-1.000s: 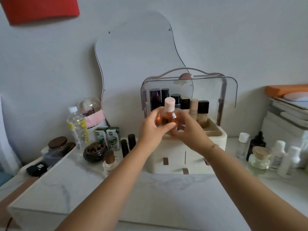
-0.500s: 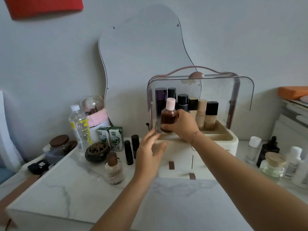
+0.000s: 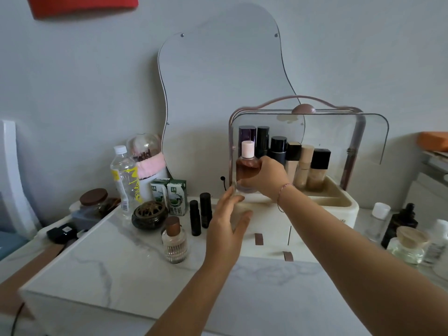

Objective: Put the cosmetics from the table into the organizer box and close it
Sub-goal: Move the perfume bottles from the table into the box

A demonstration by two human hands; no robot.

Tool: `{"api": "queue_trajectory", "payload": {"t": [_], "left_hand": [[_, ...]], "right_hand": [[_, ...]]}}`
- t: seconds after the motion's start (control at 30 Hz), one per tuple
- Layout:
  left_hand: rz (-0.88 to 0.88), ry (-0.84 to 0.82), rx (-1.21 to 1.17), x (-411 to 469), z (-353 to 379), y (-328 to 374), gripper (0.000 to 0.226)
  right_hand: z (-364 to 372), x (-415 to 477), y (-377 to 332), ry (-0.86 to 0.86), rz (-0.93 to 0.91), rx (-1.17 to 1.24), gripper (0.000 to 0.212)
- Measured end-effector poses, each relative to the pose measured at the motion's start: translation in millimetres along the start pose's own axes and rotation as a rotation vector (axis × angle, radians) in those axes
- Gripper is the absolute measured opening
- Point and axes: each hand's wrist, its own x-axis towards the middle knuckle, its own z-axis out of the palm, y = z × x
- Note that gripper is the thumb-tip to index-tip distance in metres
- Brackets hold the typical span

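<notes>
A cream organizer box (image 3: 322, 221) with small front drawers stands at the back of the marble table, its clear lid (image 3: 363, 137) swung up. Several bottles line its back row. My right hand (image 3: 266, 178) grips an amber bottle with a pink cap (image 3: 247, 166) at the tray's front left corner. My left hand (image 3: 230, 224) hovers open in front of the box, fingers spread, holding nothing. On the table to the left stand a ribbed perfume bottle (image 3: 174, 241) and two black tubes (image 3: 200, 214). Right of the box are a wood-capped jar (image 3: 409, 246), a dark dropper bottle (image 3: 401, 221) and a small white-capped bottle (image 3: 379, 219).
A wavy mirror (image 3: 225, 93) leans on the wall behind the box. At the left are a water bottle (image 3: 124, 180), two milk cartons (image 3: 169, 195), a dark incense burner (image 3: 149, 214), a brown-lidded jar (image 3: 93, 202) and a black device (image 3: 61, 232). The table's front edge (image 3: 97, 299) is near me.
The amber bottle went from both hands in front of the box into the tray's left corner, held by my right hand alone. My left hand let go and dropped lower.
</notes>
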Motion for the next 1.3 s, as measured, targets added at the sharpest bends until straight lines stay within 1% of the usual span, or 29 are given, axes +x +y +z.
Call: {"api": "queue_trajectory", "payload": {"t": [0.1, 0.13, 0.27, 0.37, 0.53, 0.57, 0.73, 0.8, 0.87, 0.9, 0.93, 1.0, 1.03, 1.07, 1.1, 1.17, 1.23, 1.3], "left_hand": [[0.005, -0.006, 0.006, 0.2, -1.7, 0.5, 0.028], [0.006, -0.009, 0.005, 0.3, -2.1, 0.5, 0.028], [0.015, -0.011, 0.016, -0.5, -1.5, -0.4, 0.031], [0.024, 0.003, 0.014, 0.5, 0.4, -2.5, 0.033], [0.025, 0.006, 0.024, 0.5, 1.5, -3.8, 0.034], [0.025, 0.005, 0.028, 0.6, 1.7, -3.5, 0.034], [0.008, 0.004, 0.036, 0.2, 0.9, 0.2, 0.037], [0.010, -0.014, 0.041, -3.8, -1.6, 3.7, 0.045], [0.010, -0.017, 0.034, -13.2, -10.0, 5.5, 0.054], [0.017, 0.018, 0.038, -19.8, -17.2, 4.0, 0.056], [0.033, 0.092, 0.055, -27.1, -26.3, 0.1, 0.056], [0.034, 0.328, 0.110, -41.7, -48.4, -14.2, 0.054], [-0.014, 0.439, 0.135, -47.3, -59.5, -23.4, 0.056], [-0.091, 0.510, 0.162, -50.7, -69.3, -33.3, 0.061], [-0.178, 0.530, 0.186, -52.1, -76.5, -43.2, 0.065], [-0.320, 0.465, 0.171, -52.0, -83.7, -59.0, 0.069], [-0.386, 0.371, 0.108, -50.2, -84.8, -69.2, 0.066], [-0.427, 0.292, 0.067, -48.5, -84.4, -75.3, 0.058]], "right_hand": [[-9.6, -2.2, -1.6, 0.015, -0.020, -0.065, 0.037], [-13.2, -3.1, 0.0, 0.007, -0.023, -0.072, 0.037], [-21.0, -8.7, 16.4, -0.070, 0.006, -0.104, 0.051], [-18.7, -7.8, 21.6, -0.077, 0.041, -0.092, 0.052], [-14.6, -1.7, 16.9, -0.134, 0.068, -0.136, 0.036], [-14.2, -0.8, 17.0, -0.138, 0.067, -0.136, 0.038], [-15.3, -2.5, 17.8, -0.113, 0.092, -0.129, 0.066], [-15.3, -8.9, 15.3, -0.128, 0.089, -0.160, 0.067], [-18.3, -21.2, 13.4, -0.121, 0.063, -0.199, 0.062], [-21.1, -29.7, 14.1, -0.103, 0.044, -0.222, 0.059], [-24.3, -39.3, 16.2, -0.066, 0.019, -0.252, 0.058], [-28.8, -59.8, 25.5, 0.076, -0.052, -0.294, 0.054], [-29.9, -70.1, 30.6, 0.165, -0.097, -0.300, 0.050], [-30.4, -80.1, 35.6, 0.245, -0.136, -0.305, 0.044], [-30.2, -89.0, 40.3, 0.305, -0.164, -0.313, 0.039], [-27.1, -102.6, 49.4, 0.355, -0.186, -0.327, 0.030], [-22.9, -111.3, 56.6, 0.356, -0.188, -0.315, 0.026], [-19.0, -116.2, 63.1, 0.358, -0.214, -0.324, 0.023]]}}
